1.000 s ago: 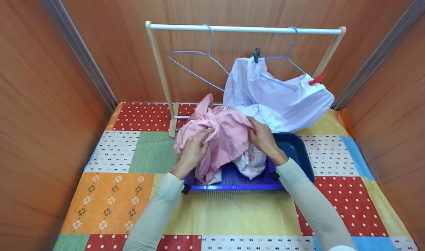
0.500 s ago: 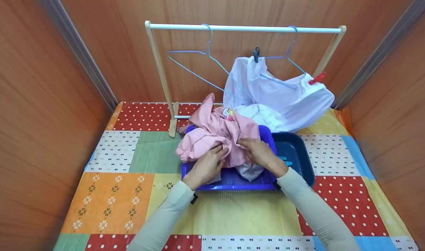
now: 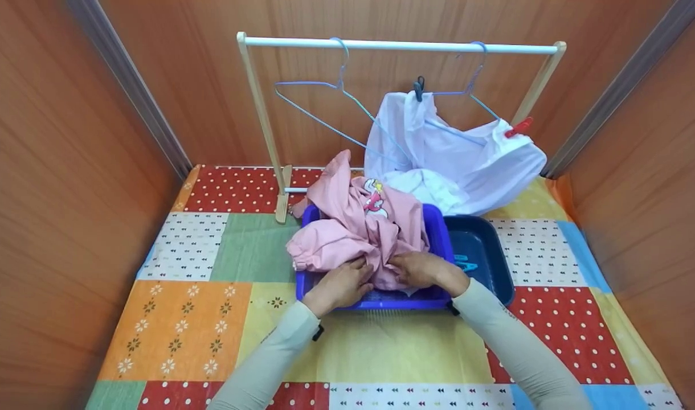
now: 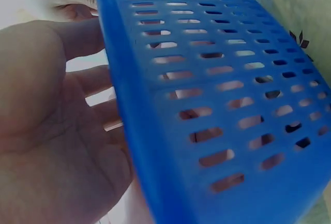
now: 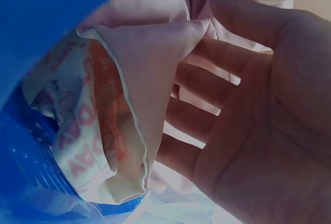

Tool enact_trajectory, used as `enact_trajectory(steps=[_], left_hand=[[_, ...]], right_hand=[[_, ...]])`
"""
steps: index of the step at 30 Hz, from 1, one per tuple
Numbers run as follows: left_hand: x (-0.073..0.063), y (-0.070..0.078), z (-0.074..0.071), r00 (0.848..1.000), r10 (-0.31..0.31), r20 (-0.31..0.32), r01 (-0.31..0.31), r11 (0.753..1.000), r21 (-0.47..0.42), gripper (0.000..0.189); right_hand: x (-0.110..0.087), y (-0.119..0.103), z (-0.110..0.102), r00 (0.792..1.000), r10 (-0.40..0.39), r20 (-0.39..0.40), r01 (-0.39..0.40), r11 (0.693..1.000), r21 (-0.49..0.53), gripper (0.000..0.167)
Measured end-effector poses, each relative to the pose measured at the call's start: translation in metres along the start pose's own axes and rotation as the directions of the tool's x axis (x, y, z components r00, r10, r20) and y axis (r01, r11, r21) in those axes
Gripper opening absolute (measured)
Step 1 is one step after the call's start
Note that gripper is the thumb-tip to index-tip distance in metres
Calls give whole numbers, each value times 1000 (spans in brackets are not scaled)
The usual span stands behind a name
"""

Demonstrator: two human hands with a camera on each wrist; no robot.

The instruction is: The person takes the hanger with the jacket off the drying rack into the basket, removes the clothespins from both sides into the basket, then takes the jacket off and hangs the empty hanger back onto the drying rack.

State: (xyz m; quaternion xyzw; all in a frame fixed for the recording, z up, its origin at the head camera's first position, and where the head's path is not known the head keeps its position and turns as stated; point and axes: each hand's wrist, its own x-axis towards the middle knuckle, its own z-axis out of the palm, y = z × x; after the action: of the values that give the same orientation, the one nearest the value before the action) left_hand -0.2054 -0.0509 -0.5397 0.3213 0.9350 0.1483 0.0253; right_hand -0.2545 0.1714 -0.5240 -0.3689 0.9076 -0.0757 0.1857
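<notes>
- Pink garment: lay heaped in basket, spilled past far and left rims; probably too bulky to fit inside unfolded.
- Had left hand loosely spread on near-left folds, likely to steady them.
- Had right hand at near-right folds, fingers slightly parted in right wrist view; could not tell if pinching.
- Worked from both sides, apparently for even control of loose fabric.
- Showed printed cloth underneath, inside basket.
- Hung white cloth with black clip and red clip, presumably against slipping.
- Kept loose clips in tray beside basket, likely for easy reach.
- Versus half a second ago: brought both hands nearer front rim, drew garment's near edge along, hid more printed cloth, bared more of print.
</notes>
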Motion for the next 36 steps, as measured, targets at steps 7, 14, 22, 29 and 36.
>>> enact_trajectory(steps=[7, 14, 22, 29, 36], left_hand=[[-4, 1, -10, 1000, -15, -16, 14, 1000, -24, 44], [-10, 1, -25, 997, -5, -73, -5, 991, -133, 41], [-20, 0, -46, 984, -78, -161, 37, 969, -244, 35], [-21, -15, -61, 944, -104, -312, 29, 971, -237, 40], [-19, -40, -64, 941, -169, -294, 115, 974, -193, 70]], right_hand=[[-5, 1, -4, 996, 11, -87, -10, 1000, 7, 27], [-10, 3, -13, 981, -27, -191, 31, 999, 19, 16], [-14, 7, -32, 954, -5, -300, 27, 997, 68, 25], [-6, 6, -49, 877, -7, -481, 60, 994, 95, 32], [11, 12, -62, 854, 72, -515, -5, 992, 130, 39]])
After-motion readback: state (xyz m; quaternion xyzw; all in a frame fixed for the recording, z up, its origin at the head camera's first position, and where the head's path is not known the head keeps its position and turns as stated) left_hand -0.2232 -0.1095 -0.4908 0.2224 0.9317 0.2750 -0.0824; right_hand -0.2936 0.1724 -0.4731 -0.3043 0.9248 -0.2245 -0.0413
